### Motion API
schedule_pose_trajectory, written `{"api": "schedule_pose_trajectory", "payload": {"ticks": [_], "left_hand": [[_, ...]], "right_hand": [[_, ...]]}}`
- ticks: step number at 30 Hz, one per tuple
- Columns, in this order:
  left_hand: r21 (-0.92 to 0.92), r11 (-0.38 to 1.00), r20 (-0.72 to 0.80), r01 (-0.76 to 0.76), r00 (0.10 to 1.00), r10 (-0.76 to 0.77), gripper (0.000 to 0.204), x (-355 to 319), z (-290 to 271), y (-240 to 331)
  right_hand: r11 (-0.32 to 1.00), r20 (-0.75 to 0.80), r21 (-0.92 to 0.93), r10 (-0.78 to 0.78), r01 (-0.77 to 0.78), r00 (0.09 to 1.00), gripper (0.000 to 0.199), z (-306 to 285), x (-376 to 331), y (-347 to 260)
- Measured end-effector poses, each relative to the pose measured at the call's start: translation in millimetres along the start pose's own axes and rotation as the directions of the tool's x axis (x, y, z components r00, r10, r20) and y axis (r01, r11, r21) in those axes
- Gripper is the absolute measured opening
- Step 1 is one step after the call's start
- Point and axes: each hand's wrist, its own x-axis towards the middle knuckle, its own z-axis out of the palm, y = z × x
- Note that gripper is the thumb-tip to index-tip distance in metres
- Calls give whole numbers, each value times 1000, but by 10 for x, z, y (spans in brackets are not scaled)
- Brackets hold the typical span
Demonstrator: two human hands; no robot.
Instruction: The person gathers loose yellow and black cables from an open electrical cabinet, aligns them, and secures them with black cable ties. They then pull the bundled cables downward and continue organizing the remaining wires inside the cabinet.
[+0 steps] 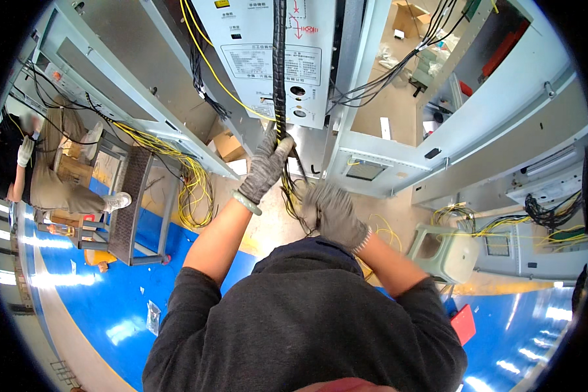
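Wrapped black cable (279, 72) being held

The right hand (338, 217) is curled beside loose wires (289, 189), its hold unclear; just beyond, the cable is clasped in the closed left hand (266, 166), before a grey panel (258, 32).

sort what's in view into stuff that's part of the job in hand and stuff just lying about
Likely part of the job:
black bundle, gripped by the left hand
wires hanging below it, near the right hand

Seemingly just lying about:
stool
plastic on the blue floor
red object
cardboard
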Motion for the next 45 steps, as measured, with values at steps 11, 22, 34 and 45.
{"api": "schedule_pose_trajectory", "payload": {"ticks": [11,22,34,45], "left_hand": [[393,917,-243,-70,954,177,18,325,-417,-241],[546,677,296,-493,870,394,31,-101,-4,139],[551,719,123,-424,893,433,23,-257,-81,17],[113,964,233,241,937,-261,31,-170,27,244]], "right_hand": [[-442,-525,-361,824,-821,-213,34,-2775,-6074,1348],[961,-140,-89,248,-262,959,43,464,-449,692],[833,5,432,382,-347,924,31,533,231,365],[916,-58,138,386,-376,921,28,876,250,863]]}}
